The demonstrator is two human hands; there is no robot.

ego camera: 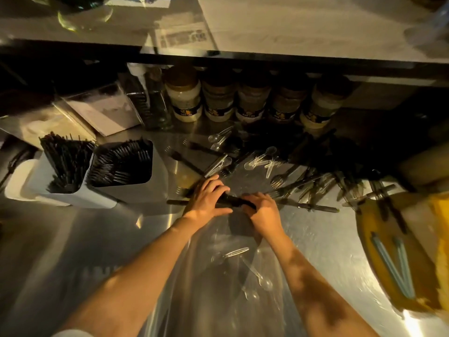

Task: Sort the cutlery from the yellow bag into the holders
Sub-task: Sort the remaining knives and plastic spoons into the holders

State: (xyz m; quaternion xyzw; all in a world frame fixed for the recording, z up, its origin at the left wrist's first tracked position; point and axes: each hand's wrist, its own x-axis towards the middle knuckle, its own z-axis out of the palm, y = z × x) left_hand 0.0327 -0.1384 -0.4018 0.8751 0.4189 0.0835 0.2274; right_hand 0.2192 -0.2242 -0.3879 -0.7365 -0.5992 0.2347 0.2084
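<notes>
A bundle of black plastic cutlery (234, 201) lies across the middle of the steel counter (97, 239). My left hand (209, 199) grips its left part and my right hand (262, 210) grips its right end. More black and clear cutlery (291, 176) lies scattered behind my hands. Two white holders stand at the left: one (64, 166) packed with black pieces, the other (124, 164) full of black forks. The yellow bag (437, 229) sits at the right edge. A clear plastic bag (218, 276) holding clear spoons lies under my forearms.
Several lidded jars (218, 98) line the back under a dark shelf (267, 62). A wooden board (393, 254) with pale blue straws lies at the right. Flat packets (102, 113) lean at the back left.
</notes>
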